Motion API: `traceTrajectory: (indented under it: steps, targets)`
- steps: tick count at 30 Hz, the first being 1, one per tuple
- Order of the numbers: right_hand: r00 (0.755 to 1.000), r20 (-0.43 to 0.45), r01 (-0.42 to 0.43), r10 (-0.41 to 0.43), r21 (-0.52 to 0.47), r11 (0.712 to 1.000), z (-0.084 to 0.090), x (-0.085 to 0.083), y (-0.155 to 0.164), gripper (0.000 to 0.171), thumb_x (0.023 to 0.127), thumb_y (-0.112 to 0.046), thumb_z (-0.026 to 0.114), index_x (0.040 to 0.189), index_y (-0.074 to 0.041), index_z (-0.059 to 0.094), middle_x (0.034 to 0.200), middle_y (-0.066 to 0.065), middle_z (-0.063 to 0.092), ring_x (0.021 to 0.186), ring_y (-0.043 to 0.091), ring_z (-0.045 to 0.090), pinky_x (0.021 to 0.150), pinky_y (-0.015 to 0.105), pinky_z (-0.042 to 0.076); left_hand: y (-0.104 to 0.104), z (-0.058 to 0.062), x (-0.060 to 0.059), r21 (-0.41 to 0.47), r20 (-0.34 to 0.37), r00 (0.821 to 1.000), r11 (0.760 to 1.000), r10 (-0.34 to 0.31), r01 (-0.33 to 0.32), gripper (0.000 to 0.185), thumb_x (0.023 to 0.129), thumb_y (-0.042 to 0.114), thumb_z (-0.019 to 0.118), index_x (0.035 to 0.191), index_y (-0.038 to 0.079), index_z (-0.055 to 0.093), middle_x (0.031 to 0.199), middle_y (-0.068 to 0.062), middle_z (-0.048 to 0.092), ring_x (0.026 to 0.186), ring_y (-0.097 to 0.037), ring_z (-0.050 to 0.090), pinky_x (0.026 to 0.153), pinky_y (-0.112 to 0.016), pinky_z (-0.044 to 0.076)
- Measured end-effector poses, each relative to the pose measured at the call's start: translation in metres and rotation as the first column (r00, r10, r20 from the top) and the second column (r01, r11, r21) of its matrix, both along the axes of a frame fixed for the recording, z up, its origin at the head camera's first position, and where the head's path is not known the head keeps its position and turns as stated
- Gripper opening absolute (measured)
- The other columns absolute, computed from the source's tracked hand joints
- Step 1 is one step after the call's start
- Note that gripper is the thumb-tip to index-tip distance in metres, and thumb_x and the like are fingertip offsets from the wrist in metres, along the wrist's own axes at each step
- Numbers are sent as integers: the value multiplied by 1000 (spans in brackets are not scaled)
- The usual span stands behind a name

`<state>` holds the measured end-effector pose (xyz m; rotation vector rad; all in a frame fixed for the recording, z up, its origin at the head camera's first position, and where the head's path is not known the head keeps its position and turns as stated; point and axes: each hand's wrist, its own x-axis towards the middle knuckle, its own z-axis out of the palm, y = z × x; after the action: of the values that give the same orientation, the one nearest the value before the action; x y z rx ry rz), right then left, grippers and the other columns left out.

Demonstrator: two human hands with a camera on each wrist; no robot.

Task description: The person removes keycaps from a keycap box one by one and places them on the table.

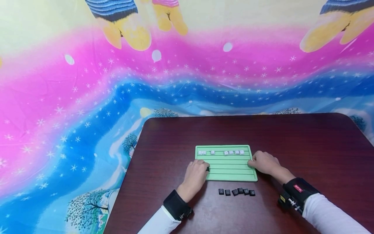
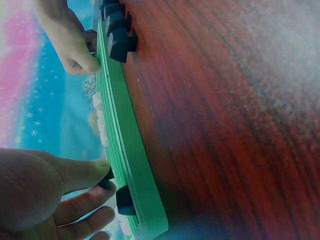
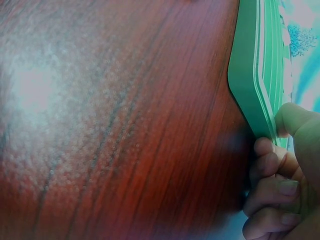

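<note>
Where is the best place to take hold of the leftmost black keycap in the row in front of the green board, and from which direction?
Pinch the leftmost black keycap by its left and right side walls, coming straight down from above. It lies flat on the table, small and low. Its left side is free; the next keycap sits close on its right, so that finger needs care.

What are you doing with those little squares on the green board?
A person is working at a green grooved board on a dark wooden table. The left hand pinches a small black tile at the board's left edge, while the right hand holds the board's right edge. White tiles already sit in the top groove. More black tiles wait in a row on the table in front of the board.
</note>
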<state>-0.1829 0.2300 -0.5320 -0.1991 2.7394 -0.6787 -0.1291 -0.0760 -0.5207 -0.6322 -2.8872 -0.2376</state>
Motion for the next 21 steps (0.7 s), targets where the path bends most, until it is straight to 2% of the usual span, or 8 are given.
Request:
traceTrajectory:
  steps: [13,21]
  targets:
    - [1000,10,-2,2,6,1000,2,0,-1,43,91,-28,61,54,-19,42,52,-8,29,47,11,29,49,24,19,1,8,5,14,31,999,1000,-10,10,16,86,23,79,101,19,76,96,5,74,86,-13,63,69,-22,43]
    - [1000,16,7,-7,9,1000,2,0,-1,43,91,-28,61,54,-19,41,52,-8,29,47,11,29,49,24,19,3,11,9,10,9,1000,1000,-21,21,17,85,24,80,101,19,77,95,6,74,85,-12,62,66,-20,40]
